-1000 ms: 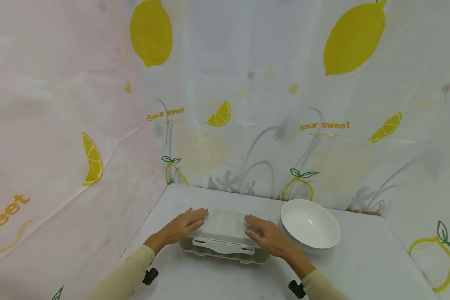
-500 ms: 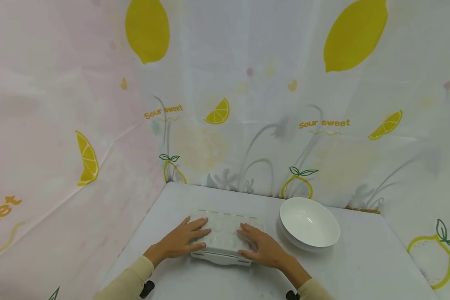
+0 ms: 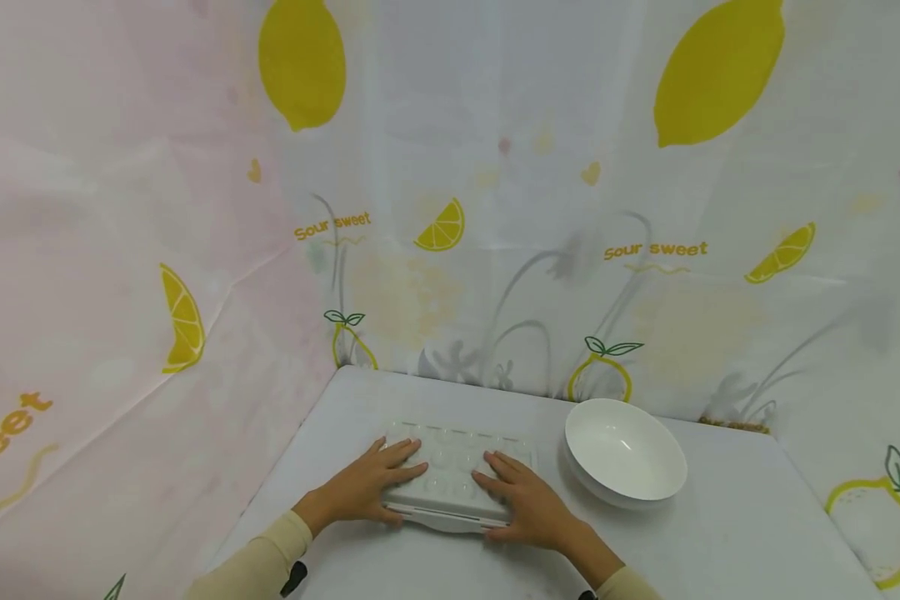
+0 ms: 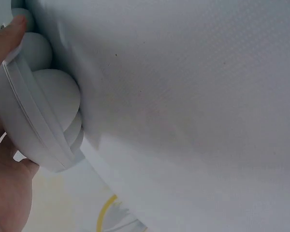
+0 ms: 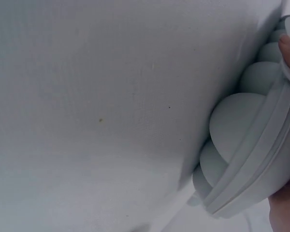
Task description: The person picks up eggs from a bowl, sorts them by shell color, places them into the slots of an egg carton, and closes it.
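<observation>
A white egg box point(image 3: 444, 483) with a bumpy lid lies shut on the table. My left hand point(image 3: 358, 490) rests on the left part of the lid with fingers spread, its thumb down at the front edge. On the right part lies my right hand point(image 3: 531, 504), fingers likewise spread and thumb at the front. A white latch flap point(image 3: 444, 522) runs along the front between the thumbs. In the left wrist view, the left thumb point(image 4: 9, 36) touches the box's front side, above rounded cups point(image 4: 58, 94). Similar cups point(image 5: 234, 125) show in the right wrist view. The inside is hidden.
A white bowl point(image 3: 626, 454) stands on the white table point(image 3: 727, 517), just right of the egg box. Lemon-printed curtains point(image 3: 525, 275) hang behind the table and along its left side.
The raised lid has come down onto the tray, with both hands going down and settling on it. Both thumbs have moved to the front edge. The bowl has stayed in place.
</observation>
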The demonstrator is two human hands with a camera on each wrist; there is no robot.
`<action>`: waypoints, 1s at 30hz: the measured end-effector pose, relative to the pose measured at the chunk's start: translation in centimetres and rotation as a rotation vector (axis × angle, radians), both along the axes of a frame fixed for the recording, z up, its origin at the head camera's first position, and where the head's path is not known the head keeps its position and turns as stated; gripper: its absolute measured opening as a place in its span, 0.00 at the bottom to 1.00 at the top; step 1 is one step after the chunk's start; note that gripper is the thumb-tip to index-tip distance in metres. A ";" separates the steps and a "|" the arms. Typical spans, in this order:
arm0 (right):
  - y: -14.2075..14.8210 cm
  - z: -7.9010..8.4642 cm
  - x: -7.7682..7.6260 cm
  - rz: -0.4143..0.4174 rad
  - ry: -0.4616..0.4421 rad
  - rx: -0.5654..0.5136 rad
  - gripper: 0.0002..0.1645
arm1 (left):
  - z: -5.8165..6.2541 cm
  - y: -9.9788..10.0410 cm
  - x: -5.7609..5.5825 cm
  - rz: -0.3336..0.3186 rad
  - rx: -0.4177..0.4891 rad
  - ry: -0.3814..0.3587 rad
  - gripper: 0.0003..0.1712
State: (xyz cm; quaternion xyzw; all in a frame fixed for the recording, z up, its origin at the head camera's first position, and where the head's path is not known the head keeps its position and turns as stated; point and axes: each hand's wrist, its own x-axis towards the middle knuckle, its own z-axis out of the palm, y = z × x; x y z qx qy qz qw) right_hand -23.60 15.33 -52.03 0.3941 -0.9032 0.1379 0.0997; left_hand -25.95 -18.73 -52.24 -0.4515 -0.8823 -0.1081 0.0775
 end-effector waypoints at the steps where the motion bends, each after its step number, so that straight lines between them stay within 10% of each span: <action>1: 0.0 -0.1 0.0 -0.006 0.004 0.005 0.52 | -0.1 0.0 0.0 -0.001 0.000 0.010 0.53; 30: -0.9 0.1 -0.3 -0.020 0.078 0.015 0.47 | -0.8 0.4 -0.1 -0.040 0.126 0.046 0.44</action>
